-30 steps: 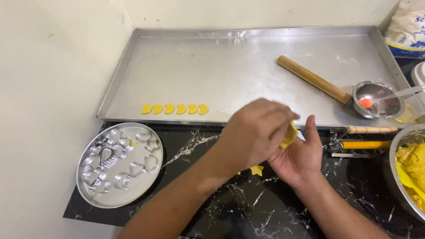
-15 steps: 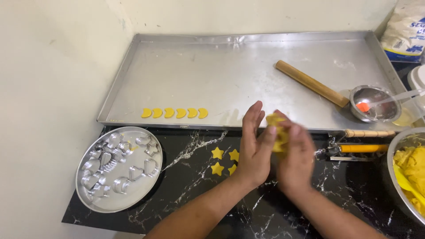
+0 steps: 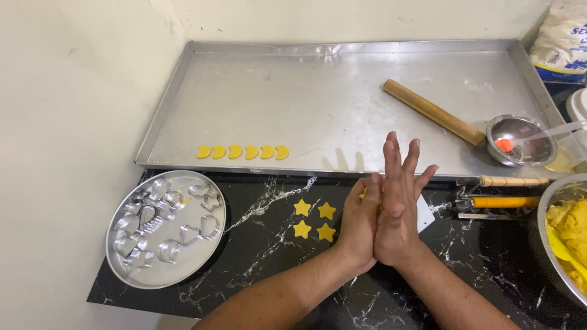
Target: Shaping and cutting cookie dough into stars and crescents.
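Yellow stars (image 3: 313,220) lie beside left hand (image 3: 358,223) and right hand (image 3: 397,208), pressed together.

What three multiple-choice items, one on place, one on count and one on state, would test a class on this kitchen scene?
1. Where do the yellow crescents lie?
A. on the metal tray
B. on the round plate
C. in the bowl

2. How many yellow stars lie on the black counter?
A. two
B. four
C. six

3. How are the left hand and right hand placed?
A. apart
B. pressed palm to palm
C. holding the rolling pin

Answers: 1 A, they line the tray's near edge. 2 B, four sit in a cluster. 3 B, palms meet, yellow dough just showing between.
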